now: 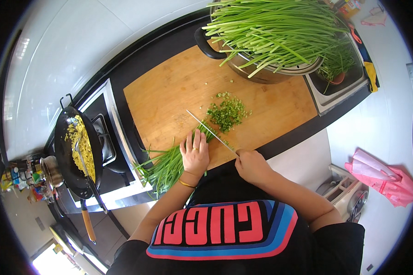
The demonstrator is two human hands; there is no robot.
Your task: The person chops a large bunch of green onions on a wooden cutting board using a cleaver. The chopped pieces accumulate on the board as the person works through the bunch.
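My left hand (195,156) presses down on a bunch of green garlic chives (165,166), holding it near its cut end. The long leaves trail left past the near edge of the wooden cutting board (165,85). My right hand (253,168) is closed round the handle of a kitchen knife (210,131). Seen almost edge-on, the blade slants up and left across the end of the bunch, just right of my left fingertips. Beyond the blade lies a pile of finely chopped chives (226,112), with some bits scattered around it.
A steel pot (261,76) heaped with long chives (275,32) stands at the board's far right, beside a sink (326,100) holding more greens. On the left stove, a black wok (68,158) contains yellow scrambled egg (81,144) and a metal spatula (92,187). A pink cloth (390,178) hangs right.
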